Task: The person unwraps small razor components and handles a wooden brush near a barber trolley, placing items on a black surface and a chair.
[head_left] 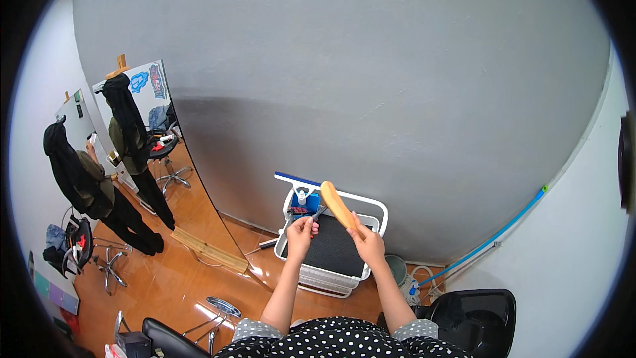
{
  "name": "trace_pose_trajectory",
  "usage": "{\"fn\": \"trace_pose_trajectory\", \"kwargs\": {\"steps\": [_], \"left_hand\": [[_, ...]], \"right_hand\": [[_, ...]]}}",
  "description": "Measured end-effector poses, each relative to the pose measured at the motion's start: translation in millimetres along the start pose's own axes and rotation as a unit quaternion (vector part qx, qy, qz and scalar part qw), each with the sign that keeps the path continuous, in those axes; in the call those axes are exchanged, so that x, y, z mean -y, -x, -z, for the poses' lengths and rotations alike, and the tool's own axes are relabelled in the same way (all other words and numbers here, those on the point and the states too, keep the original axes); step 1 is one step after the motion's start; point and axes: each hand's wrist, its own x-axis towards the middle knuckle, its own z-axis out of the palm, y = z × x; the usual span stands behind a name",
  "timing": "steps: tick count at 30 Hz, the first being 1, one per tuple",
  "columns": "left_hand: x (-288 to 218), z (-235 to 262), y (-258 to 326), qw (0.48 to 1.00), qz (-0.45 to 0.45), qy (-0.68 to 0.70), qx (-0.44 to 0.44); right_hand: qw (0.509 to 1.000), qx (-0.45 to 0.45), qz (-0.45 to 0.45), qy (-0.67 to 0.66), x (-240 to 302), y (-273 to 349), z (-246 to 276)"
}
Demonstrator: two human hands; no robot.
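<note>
My right hand (pixel 368 242) is closed around the lower end of a long, rounded tan piece (pixel 336 204) that looks like wood. It tilts up and to the left, and its exact kind does not show. My left hand (pixel 302 234) is closed in a pinch just left of it. Whatever the left fingertips hold, if anything, is too small to make out. Both hands are above a white trolley (pixel 379 207) with a black mat (pixel 338 252) on top. By my left hand, a blue container (pixel 307 201) and a white-topped bottle (pixel 302 194) stand in the trolley's far left corner.
A squeegee (pixel 296 178) lies across the trolley's far edge against the grey wall. At left, a person (pixel 83 179) stands by a tall mirror (pixel 173 139). Black chairs (pixel 480 315) are near me; a bucket (pixel 396 268) and blue-handled mop (pixel 487 235) stand right.
</note>
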Motion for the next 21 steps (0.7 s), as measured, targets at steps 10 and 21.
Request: {"fn": "trace_pose_trajectory", "kwargs": {"steps": [10,21], "left_hand": [[-2,-3,-10,1.0,-0.001,0.025,-0.005],[1,-15,-13,0.998,-0.04,-0.046,0.026]], "right_hand": [[0.995,0.049,0.09,-0.014,-20,-1,11],[0.995,-0.025,0.087,0.047,29,-21,-5]]}}
